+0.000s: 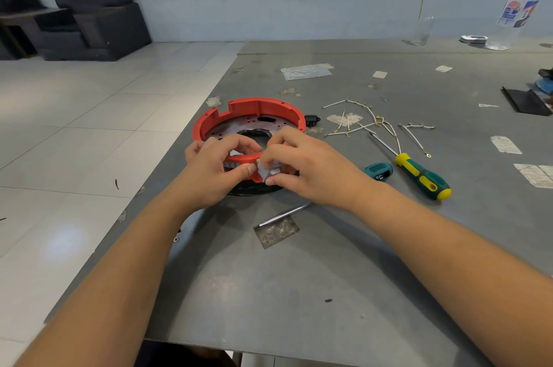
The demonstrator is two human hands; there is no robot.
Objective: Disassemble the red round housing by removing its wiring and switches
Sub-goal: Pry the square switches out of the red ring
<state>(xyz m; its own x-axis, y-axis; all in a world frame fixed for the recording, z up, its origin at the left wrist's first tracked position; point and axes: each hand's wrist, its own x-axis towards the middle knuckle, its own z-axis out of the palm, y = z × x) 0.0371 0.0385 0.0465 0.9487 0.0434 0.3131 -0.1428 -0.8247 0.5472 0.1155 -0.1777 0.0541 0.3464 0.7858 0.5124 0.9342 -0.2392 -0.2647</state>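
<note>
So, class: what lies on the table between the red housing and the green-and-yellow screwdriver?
In the head view, a small teal handle lies between the red housing and the screwdriver, just beyond the right hand.

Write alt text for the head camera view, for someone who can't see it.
Both hands work at the near rim of a red round housing on a grey table: the left hand grips the rim while the right hand pinches a small grey switch set in it. To the right lie loose white wires and a green-and-yellow screwdriver.
</note>
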